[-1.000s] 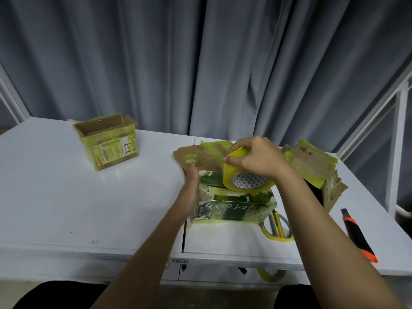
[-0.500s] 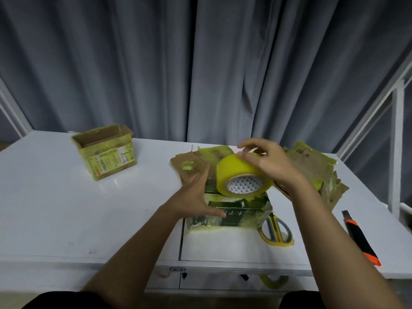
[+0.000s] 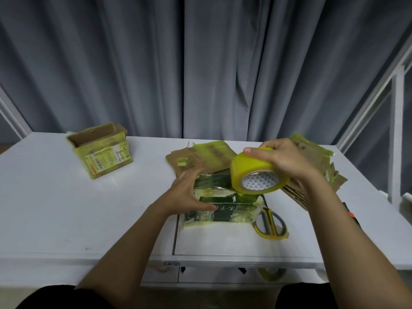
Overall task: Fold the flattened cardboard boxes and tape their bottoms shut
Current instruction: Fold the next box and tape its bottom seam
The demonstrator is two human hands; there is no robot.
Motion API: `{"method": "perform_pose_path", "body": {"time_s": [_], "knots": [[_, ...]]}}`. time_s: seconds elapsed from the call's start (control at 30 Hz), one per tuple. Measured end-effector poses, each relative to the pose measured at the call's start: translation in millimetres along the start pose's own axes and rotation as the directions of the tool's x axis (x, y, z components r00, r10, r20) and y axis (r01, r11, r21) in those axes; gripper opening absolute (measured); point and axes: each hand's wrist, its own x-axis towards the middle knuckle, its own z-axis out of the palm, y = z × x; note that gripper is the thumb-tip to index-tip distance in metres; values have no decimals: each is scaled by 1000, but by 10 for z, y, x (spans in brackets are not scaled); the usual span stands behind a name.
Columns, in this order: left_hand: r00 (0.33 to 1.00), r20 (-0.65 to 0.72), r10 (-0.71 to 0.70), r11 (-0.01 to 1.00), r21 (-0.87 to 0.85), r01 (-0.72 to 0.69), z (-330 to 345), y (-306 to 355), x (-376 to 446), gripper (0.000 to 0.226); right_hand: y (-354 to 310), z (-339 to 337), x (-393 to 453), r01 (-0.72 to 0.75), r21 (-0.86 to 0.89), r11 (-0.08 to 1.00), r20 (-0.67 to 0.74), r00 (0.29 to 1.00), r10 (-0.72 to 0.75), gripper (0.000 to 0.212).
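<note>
Tape roll [image 3: 256, 172] in right hand [image 3: 282, 159]'s curled grip

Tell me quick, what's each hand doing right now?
Left hand: open, fingers straight, pressing on the box.
Right hand: closed around the tape roll, holding it over the box.
</note>
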Motion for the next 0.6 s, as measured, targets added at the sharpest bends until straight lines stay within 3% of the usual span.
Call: {"method": "perform_pose_path", "body": {"time_s": [0.13, 0.27, 0.33, 0.47, 0.6], "knots": [[1000, 0, -6, 1000, 25, 6, 5, 0, 11, 99, -51, -160, -5, -36, -378, 925, -59, 998, 15, 54], [1000, 8, -11, 999, 44, 11, 1, -1, 19, 98, -6, -239, -16, -68, -605, 793, -70, 997, 33, 53], [1000, 19, -14, 999, 46, 13, 3, -7, 17, 99, 55, -247, -28, -57, -669, 741, -65, 998, 18, 48], [999, 36, -40, 998, 54, 38, -1, -24, 26, 107, 182, -231, 19, -59, -621, 782, -57, 998, 30, 49], [999, 33, -26, 998, 58, 24, 0, -37, 38, 102, 351, -246, 129, -53, -734, 677, -14, 998, 64, 64]]}}
